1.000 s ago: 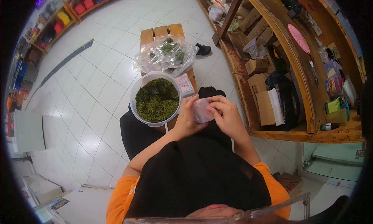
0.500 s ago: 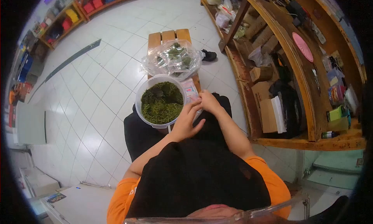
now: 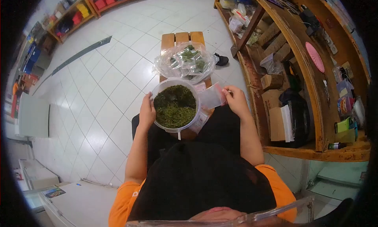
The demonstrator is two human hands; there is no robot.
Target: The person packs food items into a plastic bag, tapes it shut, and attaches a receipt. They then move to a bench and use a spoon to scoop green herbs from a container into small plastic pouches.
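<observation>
My left hand [image 3: 147, 112] is closed against the left side of a round translucent plastic tub [image 3: 198, 105], thumb near the rim. Inside the tub is a heap of green moss [image 3: 175, 113], with a darker hollow towards the back. Between the thumb and fingers of my right hand [image 3: 237, 103] is the edge of a small clear plastic bag [image 3: 212, 97], held just right of the tub. The bag looks flat. More small printed bags [image 3: 201, 121] lie partly hidden beside the tub, at its right.
Behind the tub, a large clear bag [image 3: 167, 67] of small moss packets lies on a slatted wooden bench [image 3: 182, 38]. A dark shoe [image 3: 222, 60] is on the tiled floor to its right. Wooden shelving [image 3: 252, 75] with boxes and bags stands close on the right.
My hands have moved apart from where they met at the tub's right. The left has gone to the tub's left side; the right now holds out a small bag.
</observation>
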